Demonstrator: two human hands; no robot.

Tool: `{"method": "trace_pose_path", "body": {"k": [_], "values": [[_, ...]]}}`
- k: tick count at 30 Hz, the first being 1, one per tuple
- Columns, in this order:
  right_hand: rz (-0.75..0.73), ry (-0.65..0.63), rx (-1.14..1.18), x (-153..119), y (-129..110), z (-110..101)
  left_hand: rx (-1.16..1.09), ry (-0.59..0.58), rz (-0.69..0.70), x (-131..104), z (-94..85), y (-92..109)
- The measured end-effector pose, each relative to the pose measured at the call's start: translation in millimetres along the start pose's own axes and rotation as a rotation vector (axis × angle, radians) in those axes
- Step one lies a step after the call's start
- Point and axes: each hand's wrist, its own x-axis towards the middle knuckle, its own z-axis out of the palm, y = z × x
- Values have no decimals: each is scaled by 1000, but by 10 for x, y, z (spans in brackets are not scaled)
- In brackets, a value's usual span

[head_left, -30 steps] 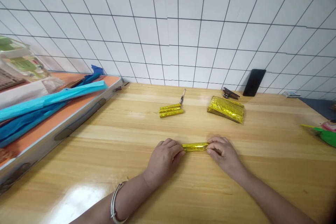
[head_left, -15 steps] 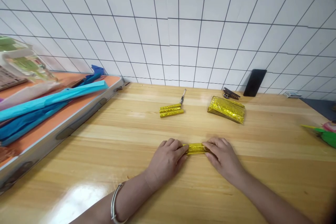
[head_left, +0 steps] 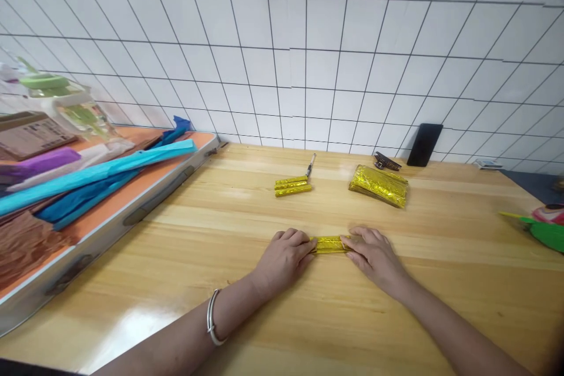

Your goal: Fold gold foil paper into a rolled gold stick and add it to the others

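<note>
L hand (head_left: 284, 257) & R hand (head_left: 375, 257), fingers curled nearly closed, grip opp. ends of gold foil strip (head_left: 329, 244) on wood tbl (head_left: 308, 323), front ctr. Farther: gold pcs (head_left: 293, 188) L, foil stack (head_left: 379, 185) R; pen (head_left: 311, 165) & clip (head_left: 386, 161) just behind, blk slab (head_left: 424, 145) near wall (head_left: 324, 70).

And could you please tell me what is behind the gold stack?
Behind the gold stack lies a dark clip, with the wall beyond. The table directly under the stack is covered and cannot be seen.
</note>
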Motion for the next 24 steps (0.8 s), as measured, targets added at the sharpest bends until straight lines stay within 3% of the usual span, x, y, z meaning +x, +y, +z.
{"method": "trace_pose_path", "body": {"k": [18, 24], "values": [[-38, 43, -2, -31, 17, 37, -38, 48, -32, -52, 69, 60], [-74, 91, 95, -31, 5, 8, -50, 67, -43, -50, 67, 57]]}}
